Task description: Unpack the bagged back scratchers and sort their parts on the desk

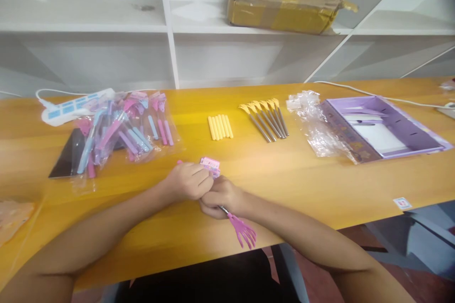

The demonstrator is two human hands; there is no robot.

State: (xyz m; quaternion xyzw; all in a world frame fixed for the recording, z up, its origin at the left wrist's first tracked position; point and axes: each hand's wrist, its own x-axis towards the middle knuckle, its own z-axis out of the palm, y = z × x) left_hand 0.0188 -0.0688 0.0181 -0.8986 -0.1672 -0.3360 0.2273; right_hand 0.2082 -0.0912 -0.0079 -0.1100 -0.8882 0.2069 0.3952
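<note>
A pink back scratcher (242, 231) is held in front of me over the table's near side, its claw end pointing down and right. My left hand (189, 181) is closed around its handle end, and a bit of pink shows past the fist. Pressed against it, my right hand (224, 195) grips the metal rod just above the claw. A small pink printed card (210, 165) sticks out behind my hands; what holds it is hidden. Beyond them lie several yellow handles (220, 127) in a row and several yellow-clawed metal rods (267, 118).
Bagged pink, blue and purple back scratchers (124, 128) are piled at left beside a white power strip (76, 106). Clear plastic bags (316, 120) lie against a purple box (421, 130) at right. A taped carton (284, 7) sits on the shelf (199, 16).
</note>
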